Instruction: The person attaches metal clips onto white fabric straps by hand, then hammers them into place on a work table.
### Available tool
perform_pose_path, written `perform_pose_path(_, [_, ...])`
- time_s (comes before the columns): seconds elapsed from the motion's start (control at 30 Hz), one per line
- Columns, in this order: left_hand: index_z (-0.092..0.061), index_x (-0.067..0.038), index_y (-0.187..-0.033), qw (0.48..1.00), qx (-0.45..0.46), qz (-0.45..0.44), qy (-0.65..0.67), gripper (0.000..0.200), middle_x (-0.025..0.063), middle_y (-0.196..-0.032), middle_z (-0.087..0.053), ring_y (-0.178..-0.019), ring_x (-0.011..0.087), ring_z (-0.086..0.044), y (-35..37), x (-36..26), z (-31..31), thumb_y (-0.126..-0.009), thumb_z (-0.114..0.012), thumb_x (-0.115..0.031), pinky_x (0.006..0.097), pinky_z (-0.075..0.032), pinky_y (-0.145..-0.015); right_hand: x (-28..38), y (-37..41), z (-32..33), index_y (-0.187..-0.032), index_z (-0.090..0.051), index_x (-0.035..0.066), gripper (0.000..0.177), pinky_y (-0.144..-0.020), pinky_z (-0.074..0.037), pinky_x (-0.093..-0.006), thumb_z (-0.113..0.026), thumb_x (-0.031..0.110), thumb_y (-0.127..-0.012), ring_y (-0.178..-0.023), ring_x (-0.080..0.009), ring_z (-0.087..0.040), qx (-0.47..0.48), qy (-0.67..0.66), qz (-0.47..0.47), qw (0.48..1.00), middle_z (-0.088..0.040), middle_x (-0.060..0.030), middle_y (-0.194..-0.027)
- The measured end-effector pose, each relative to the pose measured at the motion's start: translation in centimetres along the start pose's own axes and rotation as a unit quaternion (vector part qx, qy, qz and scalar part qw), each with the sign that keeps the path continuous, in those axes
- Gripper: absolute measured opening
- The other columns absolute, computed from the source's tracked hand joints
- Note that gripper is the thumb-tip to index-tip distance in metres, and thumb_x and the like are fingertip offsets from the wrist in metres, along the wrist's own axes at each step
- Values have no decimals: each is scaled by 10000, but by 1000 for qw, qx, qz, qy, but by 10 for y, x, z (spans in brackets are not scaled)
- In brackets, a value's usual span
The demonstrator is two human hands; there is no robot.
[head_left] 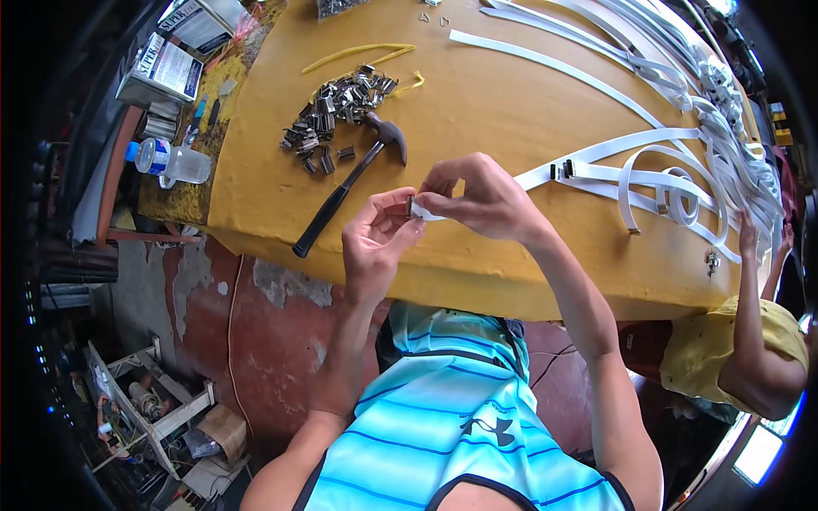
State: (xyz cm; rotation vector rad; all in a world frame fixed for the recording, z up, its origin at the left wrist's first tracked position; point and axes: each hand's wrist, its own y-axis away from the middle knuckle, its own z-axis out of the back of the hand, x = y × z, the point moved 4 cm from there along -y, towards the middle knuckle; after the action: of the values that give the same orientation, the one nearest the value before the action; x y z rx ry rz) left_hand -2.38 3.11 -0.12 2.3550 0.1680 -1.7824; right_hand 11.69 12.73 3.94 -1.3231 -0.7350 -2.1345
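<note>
My left hand [375,238] pinches a small metal clip [409,207] between thumb and fingers. My right hand [477,198] grips the end of a white strap [596,153] and holds it against that clip. Both hands meet above the front edge of the yellow table [477,94]. The strap runs from my right hand across the table to the right. A hammer [349,183] with a black handle lies on the table just left of my hands. Beyond it sits a pile of metal clips [336,106].
Many white straps [699,94] lie coiled and stretched over the table's right side. Another person in a yellow shirt [733,349] sits at the right, one hand [747,230] on the straps. A plastic bottle [170,160] and boxes [162,68] stand at the left.
</note>
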Motion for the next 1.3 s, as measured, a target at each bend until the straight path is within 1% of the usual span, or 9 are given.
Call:
perform_pose_path(0.13, [-593, 60, -1199, 1000, -19, -15, -10, 330, 91, -988, -671, -864, 104, -634, 1, 0, 1, -875, -657, 62, 238, -525, -773, -3, 0, -3, -919, -730, 2, 314, -598, -488, -282, -698, 313, -889, -683, -121, -627, -6, -10, -8, 1000, -712, -73, -777])
perform_pose_path(0.53, [-616, -5, -1087, 996, -42, 34, 74, 234, 44, -833, -633, -690, 90, -574, -2, 25, 6, -861, -658, 39, 216, -432, -605, -4, 11, -17, -852, -718, -3, 203, -691, -542, -345, -710, 199, -863, -746, -250, -702, -87, 37, 84, 992, -709, -135, -765])
perform_pose_path(0.67, [-597, -9, -1139, 993, -49, 43, 101, 275, 62, -842, -649, -679, 100, -590, -12, 32, 11, -874, -665, 17, 220, -441, -601, -10, 18, -19, -949, -705, 29, 176, -795, -518, -378, -729, 171, -849, -867, -282, -677, -130, 73, 112, 982, -711, -129, -886])
perform_pose_path(0.93, [-590, 0, -1225, 972, 19, 71, -222, 347, 65, -803, -686, -638, 100, -628, -37, 43, 22, -894, -689, -33, 236, -458, -529, -54, 9, 3, -1032, -696, 69, 237, -893, -470, -415, -752, 156, -818, -947, -313, -647, -117, 192, 141, 964, -704, -107, -982])
perform_pose_path(1.0, [-647, -68, -1156, 857, -79, -160, -483, 331, 67, -841, -651, -753, 216, -642, -39, 22, 34, -839, -740, -79, 350, -518, -686, -61, 7, 8, -1034, -701, 66, 240, -908, -466, -416, -752, 152, -817, -970, -311, -642, -126, 191, 145, 963, -706, -107, -982])
perform_pose_path(1.03, [-647, -68, -1156, 857, -76, -160, -484, 331, 67, -841, -651, -753, 216, -642, -41, 17, 40, -839, -740, -79, 350, -518, -686, -64, 6, 8, -1038, -702, 64, 241, -918, -463, -414, -750, 149, -818, -983, -311, -640, -125, 190, 143, 963, -706, -110, -986])
perform_pose_path(1.1, [-648, -107, -1125, 695, -122, -249, -663, 317, 71, -928, -613, -886, 285, -605, -44, -1, 47, -829, -751, -155, 400, -490, -809, -66, 5, 8, -1042, -704, 62, 243, -928, -459, -411, -748, 146, -818, -996, -311, -638, -124, 186, 143, 964, -706, -112, -991])
perform_pose_path(1.23, [-613, -98, -1033, 639, -82, -189, -741, 183, 78, -988, -599, -929, 294, -605, -59, 15, 65, -909, -669, -221, 410, -485, -830, -67, 1, 9, -1060, -711, 85, 265, -922, -487, -396, -772, 144, -810, -990, -306, -641, -111, 162, 104, 975, -706, -101, -998])
perform_pose_path(1.3, [-604, -83, -1030, 679, -77, -180, -708, 166, 98, -975, -608, -905, 315, -617, -60, 13, 65, -931, -645, -209, 430, -493, -789, -70, -1, 11, -1061, -714, 84, 266, -923, -487, -395, -770, 150, -809, -989, -307, -643, -106, 139, 81, 981, -709, -104, -999])
